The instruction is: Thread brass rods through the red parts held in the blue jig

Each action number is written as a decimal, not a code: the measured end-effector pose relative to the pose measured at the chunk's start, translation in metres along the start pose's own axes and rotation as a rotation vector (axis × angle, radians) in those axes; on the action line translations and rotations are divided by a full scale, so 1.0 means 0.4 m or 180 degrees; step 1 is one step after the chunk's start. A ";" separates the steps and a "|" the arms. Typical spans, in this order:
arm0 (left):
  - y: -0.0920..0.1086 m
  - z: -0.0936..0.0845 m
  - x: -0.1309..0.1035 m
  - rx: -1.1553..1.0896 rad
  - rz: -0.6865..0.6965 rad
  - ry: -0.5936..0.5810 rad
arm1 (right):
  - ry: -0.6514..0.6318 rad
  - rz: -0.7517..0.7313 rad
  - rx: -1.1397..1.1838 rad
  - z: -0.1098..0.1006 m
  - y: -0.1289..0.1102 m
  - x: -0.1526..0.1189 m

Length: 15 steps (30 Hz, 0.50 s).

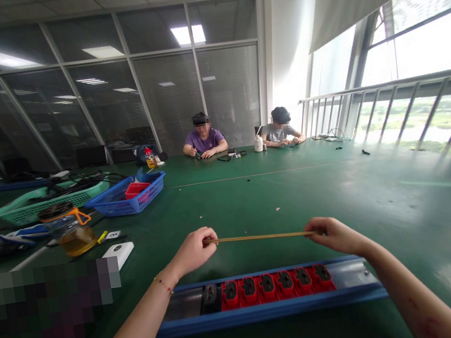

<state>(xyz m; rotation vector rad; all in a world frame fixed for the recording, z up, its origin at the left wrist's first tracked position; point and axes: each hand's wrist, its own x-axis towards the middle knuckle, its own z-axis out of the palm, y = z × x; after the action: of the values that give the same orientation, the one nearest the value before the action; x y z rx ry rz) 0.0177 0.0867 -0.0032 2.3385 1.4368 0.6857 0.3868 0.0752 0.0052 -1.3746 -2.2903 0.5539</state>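
Note:
Between my two hands a thin, straight brass-coloured strip (261,237) is held level above the table. My left hand (197,249) pinches one end of it, and the other end is between the closed fingers of my right hand (330,233). It looks like a pair of narrow strips side by side, though I cannot make this out surely. Below lies a long blue power strip housing (272,311), with a row of red socket modules (278,292) and one black module (210,298) at their left. Bare metal shows at both ends of the housing.
On the green table (382,196), a jar of amber liquid (75,236), a white power bank (122,255), a blue basket (129,206) and a green basket (20,211) with dark cables stand left. Two people sit across the table. A railing (403,108) runs right.

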 end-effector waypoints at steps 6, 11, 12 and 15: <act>0.062 -0.051 -0.078 -0.0823 -0.0219 -0.0264 | 0.0105 0.0088 0.0831 -0.020 -0.059 -0.060; 0.092 -0.074 -0.151 -0.1193 -0.0433 -0.0338 | -0.0195 0.0237 0.1441 -0.003 -0.094 -0.117; 0.094 -0.070 -0.160 -0.1186 -0.0529 -0.0227 | -0.0171 0.0290 0.1522 0.001 -0.099 -0.124; 0.093 -0.051 -0.179 -0.1092 -0.0711 -0.0023 | 0.0026 0.0417 0.1517 0.017 -0.104 -0.131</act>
<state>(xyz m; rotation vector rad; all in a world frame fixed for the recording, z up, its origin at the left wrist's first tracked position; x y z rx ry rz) 0.0071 0.0064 0.0154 1.8877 1.4204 0.7878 0.3754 0.0094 0.0141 -1.2808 -1.8977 1.0527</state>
